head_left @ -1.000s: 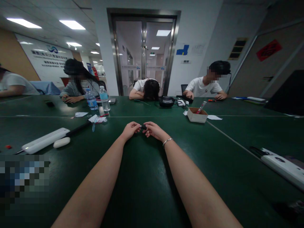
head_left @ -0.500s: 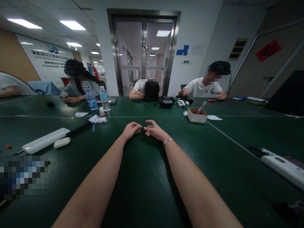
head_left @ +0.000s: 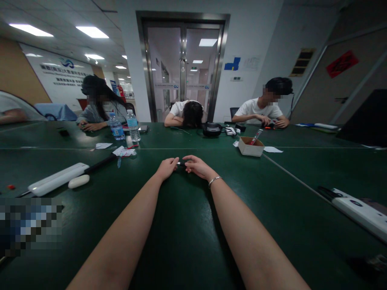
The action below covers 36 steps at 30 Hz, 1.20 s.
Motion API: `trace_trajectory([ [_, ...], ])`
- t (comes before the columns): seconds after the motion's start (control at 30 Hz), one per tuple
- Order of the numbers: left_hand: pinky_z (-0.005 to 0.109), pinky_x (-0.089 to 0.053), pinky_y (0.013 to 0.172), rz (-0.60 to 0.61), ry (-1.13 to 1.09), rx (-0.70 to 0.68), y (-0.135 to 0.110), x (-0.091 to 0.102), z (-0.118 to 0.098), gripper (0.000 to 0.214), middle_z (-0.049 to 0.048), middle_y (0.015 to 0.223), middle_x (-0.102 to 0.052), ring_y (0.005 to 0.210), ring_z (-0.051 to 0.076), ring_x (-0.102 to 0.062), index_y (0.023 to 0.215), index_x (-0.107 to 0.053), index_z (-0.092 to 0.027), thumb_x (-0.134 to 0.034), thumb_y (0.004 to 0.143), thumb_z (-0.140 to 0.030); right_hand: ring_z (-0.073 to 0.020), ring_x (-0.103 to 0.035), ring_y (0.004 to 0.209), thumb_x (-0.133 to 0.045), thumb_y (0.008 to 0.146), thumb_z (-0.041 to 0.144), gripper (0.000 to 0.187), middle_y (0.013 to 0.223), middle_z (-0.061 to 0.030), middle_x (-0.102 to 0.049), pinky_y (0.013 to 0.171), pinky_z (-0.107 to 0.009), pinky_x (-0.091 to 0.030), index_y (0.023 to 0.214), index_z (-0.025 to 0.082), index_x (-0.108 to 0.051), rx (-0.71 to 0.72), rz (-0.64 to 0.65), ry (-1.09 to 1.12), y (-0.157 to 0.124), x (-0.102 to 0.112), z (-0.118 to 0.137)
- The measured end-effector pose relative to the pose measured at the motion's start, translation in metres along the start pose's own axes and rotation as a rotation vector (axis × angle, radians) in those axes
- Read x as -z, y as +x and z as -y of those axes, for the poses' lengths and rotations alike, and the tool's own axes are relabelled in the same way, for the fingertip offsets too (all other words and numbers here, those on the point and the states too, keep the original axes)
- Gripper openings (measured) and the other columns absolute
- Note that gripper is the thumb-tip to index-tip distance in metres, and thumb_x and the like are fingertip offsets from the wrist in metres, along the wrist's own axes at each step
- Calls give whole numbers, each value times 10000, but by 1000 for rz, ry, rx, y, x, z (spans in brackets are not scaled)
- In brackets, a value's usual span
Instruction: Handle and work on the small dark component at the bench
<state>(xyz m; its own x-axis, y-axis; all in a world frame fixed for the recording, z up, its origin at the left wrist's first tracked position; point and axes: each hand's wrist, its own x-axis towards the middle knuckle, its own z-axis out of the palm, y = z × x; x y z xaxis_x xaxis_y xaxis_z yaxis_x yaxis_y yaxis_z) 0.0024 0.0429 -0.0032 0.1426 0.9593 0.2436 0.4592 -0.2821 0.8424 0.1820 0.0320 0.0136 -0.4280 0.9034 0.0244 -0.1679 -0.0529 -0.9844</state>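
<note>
Both my forearms stretch out over the dark green table (head_left: 187,225). My left hand (head_left: 167,167) and my right hand (head_left: 196,165) meet in the middle, fingers curled and pinched on a small dark object (head_left: 182,164) held between them just above the tabletop. The object is too small to name; a pale tip shows at its left end. A silver bracelet (head_left: 214,180) sits on my right wrist.
A white power strip (head_left: 56,179) and white oval piece (head_left: 78,181) lie at left, another power strip (head_left: 361,211) at right. A cardboard box (head_left: 250,146), two water bottles (head_left: 133,125), papers and a black headset (head_left: 212,129) sit farther off. Several people sit along the far edge.
My right hand's fingers, briefly spread half a second ago, have curled back onto the small object. The person at far right has drawn both hands together in front of them.
</note>
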Motion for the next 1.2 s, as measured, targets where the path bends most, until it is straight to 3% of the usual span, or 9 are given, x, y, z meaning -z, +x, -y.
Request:
trace_trajectory([
  [0.2, 280, -341, 554, -37, 172, 32, -6, 6, -12, 580, 34, 476, -543, 481, 168, -495, 468, -543, -195, -338, 788, -634, -66, -539, 512, -581, 755, 40, 179, 626, 20, -544, 472, -158, -465, 908, 130, -562, -1, 9, -22, 2, -1, -2],
  [0.33, 264, -375, 563, -38, 7, 42, -4, 3, -7, 501, 20, 580, -580, 522, 149, -514, 675, -619, -186, -339, 810, -579, -71, -550, 517, -572, 759, 28, 177, 611, 16, -550, 473, -155, -465, 907, 124, -559, -8, -10, 2, 4, 0, -2],
  [0.43, 238, -392, 557, -12, -149, 16, -1, 2, -2, 298, 4, 685, -589, 570, 126, -513, 828, -605, -193, -483, 768, -458, -72, -560, 523, -566, 761, 16, 179, 634, 6, -562, 482, -159, -470, 906, 120, -558, -12, -24, 25, 3, 0, -2],
  [0.53, 226, -393, 543, 19, -215, 0, 1, 2, 0, 229, 0, 700, -577, 573, 113, -501, 865, -589, -183, -562, 712, -350, -80, -576, 535, -571, 751, 4, 197, 648, 0, -570, 498, -171, -483, 911, 119, -555, -5, -21, 32, 4, 1, -3],
  [0.67, 225, -381, 522, 16, -216, 2, 1, 3, -3, 229, -5, 631, -543, 533, 102, -476, 816, -586, -158, -554, 726, -367, -91, -600, 555, -587, 723, -13, 274, 691, -5, -588, 523, -189, -499, 950, 129, -530, 5, -35, -16, 7, 2, -7],
  [0.83, 222, -384, 525, -6, -234, 3, 0, 3, -7, 287, 11, 669, -582, 548, 99, -485, 792, -582, -149, -584, 710, -424, -80, -558, 519, -599, 714, 16, 236, 787, -15, -596, 547, -239, -493, 898, 139, -517, 7, -123, -440, 11, -9, -11],
  [1.03, 220, -399, 506, 12, -171, -70, -3, 2, -4, 353, 28, 770, -622, 547, 97, -520, 795, -593, -151, -595, 699, -491, -189, -554, 843, -704, 684, 220, 287, 951, -75, -555, 731, -307, -453, 919, 138, -561, 193, -289, -1186, 8, -38, -15],
  [1.1, 221, -398, 483, -20, -151, -27, -5, 3, -6, 354, 26, 787, -622, 488, 81, -510, 804, -578, -153, -596, 698, -490, -196, -549, 864, -668, 728, 255, 334, 1021, -101, -535, 730, -298, -445, 1018, 132, -558, 160, -235, -1261, 6, -43, -10],
  [1.2, 207, -376, 457, 30, -184, 98, -14, 11, -16, 329, 43, 821, -627, 508, 96, -563, 807, -528, -153, -610, 699, -453, -195, -554, 877, -668, 733, 303, 357, 1064, -104, -530, 737, -276, -435, 1045, 146, -594, 78, -3, -1327, -5, -41, 11],
])
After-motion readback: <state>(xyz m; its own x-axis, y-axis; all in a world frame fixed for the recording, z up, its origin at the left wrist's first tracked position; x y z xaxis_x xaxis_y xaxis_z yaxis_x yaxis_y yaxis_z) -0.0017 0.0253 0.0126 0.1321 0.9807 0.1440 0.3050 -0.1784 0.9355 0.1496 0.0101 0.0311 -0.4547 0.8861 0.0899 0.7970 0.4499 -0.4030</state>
